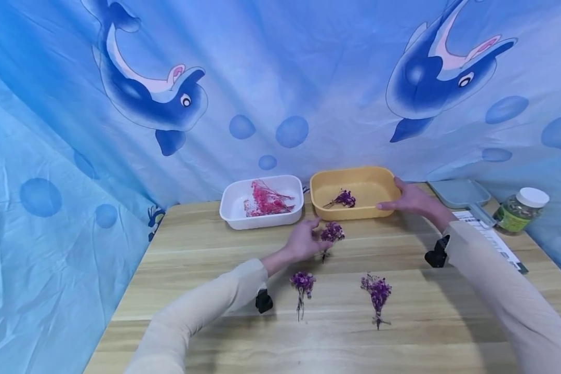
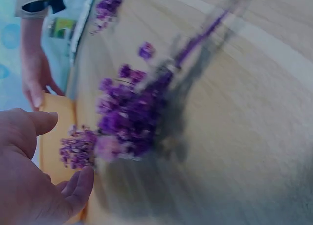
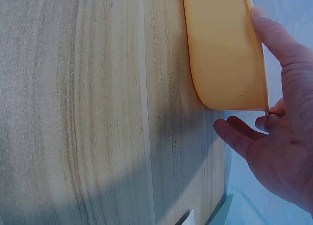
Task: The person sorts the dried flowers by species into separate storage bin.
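Note:
My left hand (image 1: 304, 241) is beside a small bunch of dried purple flowers (image 1: 332, 232) on the table. Its thumb and fingers are spread apart around the flower heads, and the left wrist view shows a gap between them. My right hand (image 1: 413, 199) holds the right end of a yellow tray (image 1: 378, 212); the thumb (image 3: 274, 36) lies on the rim and other fingers are at the corner. One purple bunch (image 1: 345, 198) lies inside that tray. Two more purple bunches, one at left (image 1: 302, 281) and one at right (image 1: 377, 292), lie nearer me.
A white tray (image 1: 262, 222) with pink dried flowers (image 1: 268, 200) stands left of the yellow one. On the right are a grey-green dustpan-like piece (image 1: 460, 193), a printed sheet (image 1: 493, 239) and a white-lidded jar (image 1: 519, 210). A blue dolphin curtain (image 1: 271, 67) hangs behind the wooden table (image 1: 243, 345).

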A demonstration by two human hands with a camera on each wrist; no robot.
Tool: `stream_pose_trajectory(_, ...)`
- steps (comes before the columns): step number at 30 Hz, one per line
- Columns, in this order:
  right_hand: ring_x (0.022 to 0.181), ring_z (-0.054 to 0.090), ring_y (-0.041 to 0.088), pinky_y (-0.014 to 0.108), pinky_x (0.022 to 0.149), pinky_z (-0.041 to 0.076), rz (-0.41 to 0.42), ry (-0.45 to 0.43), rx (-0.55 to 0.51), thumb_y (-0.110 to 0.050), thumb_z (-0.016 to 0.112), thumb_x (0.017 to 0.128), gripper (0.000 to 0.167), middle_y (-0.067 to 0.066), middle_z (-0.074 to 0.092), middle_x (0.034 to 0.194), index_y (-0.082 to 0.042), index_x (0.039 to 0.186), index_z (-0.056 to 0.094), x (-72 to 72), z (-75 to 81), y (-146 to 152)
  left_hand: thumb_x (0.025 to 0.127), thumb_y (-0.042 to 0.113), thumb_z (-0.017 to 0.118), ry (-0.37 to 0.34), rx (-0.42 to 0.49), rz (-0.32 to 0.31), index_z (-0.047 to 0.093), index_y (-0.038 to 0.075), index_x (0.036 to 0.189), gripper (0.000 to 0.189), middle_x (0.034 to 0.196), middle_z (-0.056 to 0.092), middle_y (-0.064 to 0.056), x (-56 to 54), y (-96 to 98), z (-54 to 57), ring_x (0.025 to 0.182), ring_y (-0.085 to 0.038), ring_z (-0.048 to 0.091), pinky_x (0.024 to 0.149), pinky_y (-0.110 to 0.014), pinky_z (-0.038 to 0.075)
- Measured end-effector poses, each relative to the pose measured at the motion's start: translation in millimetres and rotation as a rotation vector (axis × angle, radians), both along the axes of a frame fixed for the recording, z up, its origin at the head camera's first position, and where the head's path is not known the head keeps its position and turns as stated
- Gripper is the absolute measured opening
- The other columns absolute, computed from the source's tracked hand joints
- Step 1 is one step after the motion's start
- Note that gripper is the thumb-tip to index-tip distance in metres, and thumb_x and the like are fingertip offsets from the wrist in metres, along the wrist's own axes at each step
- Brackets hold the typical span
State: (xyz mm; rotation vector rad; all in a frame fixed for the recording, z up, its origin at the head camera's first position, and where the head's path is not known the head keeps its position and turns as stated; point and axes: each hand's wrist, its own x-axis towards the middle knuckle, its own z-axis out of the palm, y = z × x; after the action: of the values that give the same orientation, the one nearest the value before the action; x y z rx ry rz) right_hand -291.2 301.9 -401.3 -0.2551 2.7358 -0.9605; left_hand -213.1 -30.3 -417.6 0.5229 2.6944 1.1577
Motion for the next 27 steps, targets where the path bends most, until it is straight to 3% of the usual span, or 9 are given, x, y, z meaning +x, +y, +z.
stream_pose_trajectory(4, 0.138, 0.020, 0.059, 0.064, 0.113, 0.020, 0.013, -0.004, 0.011, -0.061, 0.072, 0.083, 0.128, 0.044, 0.010, 0.153, 0.012, 0.152, -0.006, 0.4, -1.7, 1, 0.082, 0.026, 0.084, 0.008, -0.074, 0.000, 0.035, -0.002, 0.152, 0.091, 0.117, 0.063, -0.015, -2.3, 1.8, -11.1, 0.093, -0.022, 0.059, 0.083, -0.028, 0.054)
stream_pose_trajectory(7, 0.138, 0.019, 0.058, 0.064, 0.113, 0.020, 0.015, 0.001, 0.011, -0.061, 0.072, 0.083, 0.127, 0.043, 0.010, 0.153, 0.013, 0.152, -0.005, 0.0, -1.1, 1, 0.082, 0.031, 0.084, 0.044, -0.128, 0.000, 0.037, -0.001, 0.152, 0.091, 0.100, 0.061, -0.007, -4.5, 3.3, -15.7, 0.088, -0.017, 0.052, 0.076, -0.028, 0.051)
stream_pose_trajectory(11, 0.138, 0.019, 0.059, 0.064, 0.113, 0.019, 0.009, 0.003, 0.006, -0.060, 0.073, 0.084, 0.126, 0.043, 0.010, 0.153, 0.012, 0.152, -0.006, -0.2, 1.0, 1, 0.080, 0.035, 0.085, 0.082, -0.154, 0.015, 0.040, 0.000, 0.151, 0.091, 0.102, 0.060, -0.006, -6.1, 7.2, -18.5, 0.092, -0.017, 0.053, 0.080, -0.029, 0.051)
stream_pose_trajectory(19, 0.137, 0.020, 0.060, 0.065, 0.112, 0.021, 0.010, 0.004, 0.011, -0.061, 0.073, 0.083, 0.128, 0.044, 0.011, 0.152, 0.013, 0.152, -0.004, 0.9, -0.6, 2, 0.075, 0.045, 0.087, 0.088, -0.253, 0.082, 0.041, 0.001, 0.150, 0.099, 0.123, 0.057, -0.013, -5.2, 19.0, -26.8, 0.105, -0.023, 0.054, 0.093, -0.032, 0.051)
stream_pose_trajectory(27, 0.136, 0.022, 0.060, 0.065, 0.112, 0.022, 0.002, 0.009, 0.012, -0.062, 0.074, 0.081, 0.129, 0.045, 0.013, 0.151, 0.012, 0.153, -0.003, -0.4, -1.1, 0, 0.078, 0.037, 0.087, 0.107, -0.312, 0.102, 0.051, 0.006, 0.146, 0.082, 0.125, 0.060, -0.014, -9.0, 23.1, -30.4, 0.108, -0.025, 0.057, 0.097, -0.035, 0.050)
